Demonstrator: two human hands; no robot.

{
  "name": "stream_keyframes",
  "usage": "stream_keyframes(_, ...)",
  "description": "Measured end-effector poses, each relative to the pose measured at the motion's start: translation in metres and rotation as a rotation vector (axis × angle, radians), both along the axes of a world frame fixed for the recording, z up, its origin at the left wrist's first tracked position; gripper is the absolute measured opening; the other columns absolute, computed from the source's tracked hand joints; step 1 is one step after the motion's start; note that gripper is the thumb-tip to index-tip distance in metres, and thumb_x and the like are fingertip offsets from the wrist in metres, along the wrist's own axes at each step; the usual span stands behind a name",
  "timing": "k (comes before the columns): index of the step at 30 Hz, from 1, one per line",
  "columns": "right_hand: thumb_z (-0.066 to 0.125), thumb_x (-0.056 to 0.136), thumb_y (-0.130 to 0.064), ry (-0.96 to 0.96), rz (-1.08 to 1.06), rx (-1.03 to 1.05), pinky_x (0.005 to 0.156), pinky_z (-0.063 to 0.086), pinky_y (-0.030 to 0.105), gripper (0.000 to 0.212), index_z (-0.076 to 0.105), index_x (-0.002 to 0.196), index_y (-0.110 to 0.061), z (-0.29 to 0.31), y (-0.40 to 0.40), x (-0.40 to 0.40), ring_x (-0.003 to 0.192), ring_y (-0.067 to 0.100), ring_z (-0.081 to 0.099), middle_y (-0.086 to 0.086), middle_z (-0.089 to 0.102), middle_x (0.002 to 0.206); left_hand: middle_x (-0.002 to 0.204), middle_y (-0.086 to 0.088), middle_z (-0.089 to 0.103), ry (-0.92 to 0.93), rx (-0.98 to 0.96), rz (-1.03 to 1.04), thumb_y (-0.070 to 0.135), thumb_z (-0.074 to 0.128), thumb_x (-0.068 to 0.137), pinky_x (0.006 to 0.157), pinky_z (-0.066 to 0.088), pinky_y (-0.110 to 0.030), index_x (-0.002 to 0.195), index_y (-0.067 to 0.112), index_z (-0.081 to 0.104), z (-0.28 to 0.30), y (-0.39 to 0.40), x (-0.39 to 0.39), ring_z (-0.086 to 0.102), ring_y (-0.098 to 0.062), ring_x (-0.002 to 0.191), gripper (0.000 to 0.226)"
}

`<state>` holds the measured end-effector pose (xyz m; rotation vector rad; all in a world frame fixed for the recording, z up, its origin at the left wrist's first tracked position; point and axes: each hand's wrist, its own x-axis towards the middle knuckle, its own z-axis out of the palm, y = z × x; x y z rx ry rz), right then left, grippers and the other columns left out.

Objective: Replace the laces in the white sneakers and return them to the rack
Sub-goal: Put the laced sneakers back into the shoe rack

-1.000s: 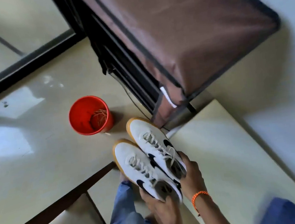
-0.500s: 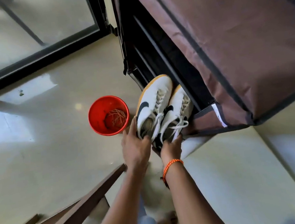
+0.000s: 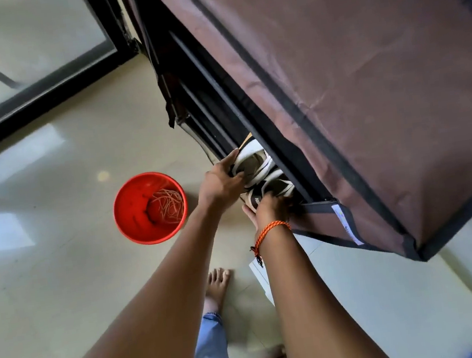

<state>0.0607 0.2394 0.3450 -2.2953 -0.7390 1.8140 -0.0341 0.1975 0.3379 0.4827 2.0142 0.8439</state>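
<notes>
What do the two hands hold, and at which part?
Left hand grips the far white sneaker at its heel collar; right hand grips the near white sneaker at its heel.

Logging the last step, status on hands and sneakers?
Left hand grips far white sneaker; right hand on near sneaker's heel. Both mostly inside rack. Nothing blocking; red bucket beside.
</notes>
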Motion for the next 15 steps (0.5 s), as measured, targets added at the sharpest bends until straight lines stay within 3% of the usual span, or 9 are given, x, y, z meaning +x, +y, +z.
stream_keyframes(2, 0.060, 0.104, -0.042, -0.156, 0.152, 0.134, 0.114, 0.040, 0.041, 0.067, 0.039, 0.148, 0.003, 0.003, 0.008, 0.000, 0.145, 0.038, 0.043, 0.027, 0.043, 0.156, 0.120, -0.005, 0.075, -0.020, 0.024, -0.006, 0.022, 0.062, 0.096, 0.090, 0.062, -0.037, 0.157, 0.040, 0.048, -0.004, 0.012, -0.002, 0.074, -0.021, 0.094, 0.066)
stream_keyframes(4, 0.059, 0.105, -0.043, -0.164, 0.163, 0.151, 0.117, 0.037, 0.039, 0.071, 0.034, 0.152, 0.005, 0.006, 0.013, -0.002, 0.148, 0.039, 0.039, 0.028, 0.039, 0.159, 0.116, -0.001, 0.075, -0.035, 0.050, -0.011, 0.022, 0.065, 0.098, 0.091, 0.062, -0.035, 0.157, 0.039, 0.048, -0.009, 0.024, -0.002, 0.075, -0.019, 0.096, 0.064)
stream_keyframes(7, 0.037, 0.114, -0.024, 0.214, -0.390, -0.053, 0.093, 0.052, 0.021, 0.052, 0.025, 0.158, 0.003, 0.013, 0.029, -0.014, 0.135, 0.031, 0.051, 0.024, 0.033, 0.163, 0.120, 0.004, 0.075, -0.144, 0.098, 0.030, 0.024, 0.071, 0.095, 0.100, 0.060, -0.036, 0.154, 0.032, 0.054, -0.020, 0.036, -0.007, 0.076, -0.014, 0.104, 0.062)
stream_keyframes(8, 0.030, 0.115, -0.017, 0.306, -0.457, -0.056, 0.095, 0.053, 0.023, 0.048, 0.024, 0.159, 0.001, 0.018, 0.029, -0.010, 0.138, 0.033, 0.050, 0.023, 0.032, 0.164, 0.120, 0.003, 0.076, -0.161, 0.102, 0.037, 0.025, 0.072, 0.093, 0.099, 0.061, -0.039, 0.151, 0.032, 0.057, -0.026, 0.040, -0.008, 0.076, -0.013, 0.103, 0.060)
stream_keyframes(10, 0.030, 0.114, -0.011, 0.314, -0.399, 0.023, 0.113, 0.047, 0.040, 0.046, 0.028, 0.159, -0.002, 0.022, 0.025, -0.009, 0.146, 0.038, 0.041, 0.021, 0.032, 0.164, 0.121, 0.003, 0.077, -0.186, 0.116, 0.048, 0.024, 0.072, 0.093, 0.098, 0.062, -0.041, 0.150, 0.030, 0.058, -0.032, 0.041, -0.011, 0.076, -0.012, 0.104, 0.059)
stream_keyframes(13, 0.048, 0.110, -0.015, 0.234, -0.393, 0.103, 0.104, 0.053, 0.053, 0.046, 0.040, 0.154, -0.009, 0.020, 0.016, -0.007, 0.141, 0.041, 0.044, 0.019, 0.036, 0.160, 0.134, -0.001, 0.069, -0.207, 0.123, 0.046, 0.015, 0.069, 0.097, 0.103, 0.053, -0.026, 0.157, 0.023, 0.049, -0.022, 0.032, -0.008, 0.069, -0.014, 0.116, 0.064)
stream_keyframes(15, 0.055, 0.107, -0.022, 0.216, -0.291, 0.114, 0.100, 0.055, 0.057, 0.054, 0.035, 0.157, -0.015, 0.018, 0.005, 0.000, 0.141, 0.041, 0.044, 0.016, 0.033, 0.162, 0.143, -0.001, 0.063, -0.172, 0.144, 0.077, 0.018, 0.072, 0.095, 0.102, 0.045, -0.020, 0.158, 0.019, 0.048, -0.015, 0.023, -0.007, 0.059, -0.011, 0.123, 0.067)
